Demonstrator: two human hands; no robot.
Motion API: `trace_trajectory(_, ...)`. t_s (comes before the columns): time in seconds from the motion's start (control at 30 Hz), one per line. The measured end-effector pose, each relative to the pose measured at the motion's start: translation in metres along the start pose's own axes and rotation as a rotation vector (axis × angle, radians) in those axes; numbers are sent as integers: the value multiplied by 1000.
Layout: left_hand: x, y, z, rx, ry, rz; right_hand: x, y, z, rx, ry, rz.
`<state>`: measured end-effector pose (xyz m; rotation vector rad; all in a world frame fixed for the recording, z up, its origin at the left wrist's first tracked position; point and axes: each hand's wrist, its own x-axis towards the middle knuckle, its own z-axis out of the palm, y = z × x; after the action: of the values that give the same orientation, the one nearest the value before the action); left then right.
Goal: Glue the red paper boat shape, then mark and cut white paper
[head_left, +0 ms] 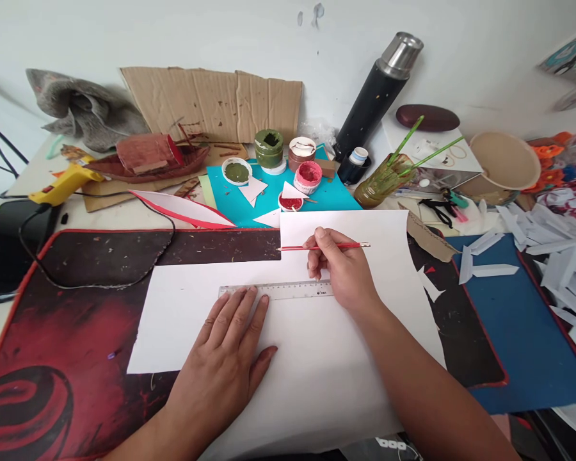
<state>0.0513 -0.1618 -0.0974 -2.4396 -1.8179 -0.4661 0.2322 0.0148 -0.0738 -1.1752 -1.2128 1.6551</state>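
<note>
A large white paper sheet (326, 358) lies on a red-and-black desk mat (52, 333). A clear plastic ruler (288, 290) rests across the sheet. My left hand (225, 358) lies flat on the paper with its fingers stretched out, the fingertips pressing on the ruler's left end. My right hand (340, 266) is closed around a red pencil (324, 246), which lies nearly level just above the ruler's right end, its point toward the left.
Paint pots (308, 176), a teal sheet (273, 195) and cardboard (211, 102) stand behind the paper. A black flask (379, 96), a jar of brushes (384, 179), scissors (439, 208) and white paper strips (552, 243) on a blue mat sit right. A yellow glue gun (64, 182) and its cable lie left.
</note>
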Motion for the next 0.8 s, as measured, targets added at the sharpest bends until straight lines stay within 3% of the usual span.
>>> trace_trajectory(0.8,0,1,1,-29,8,-25,0,-1,1,-8,5,6)
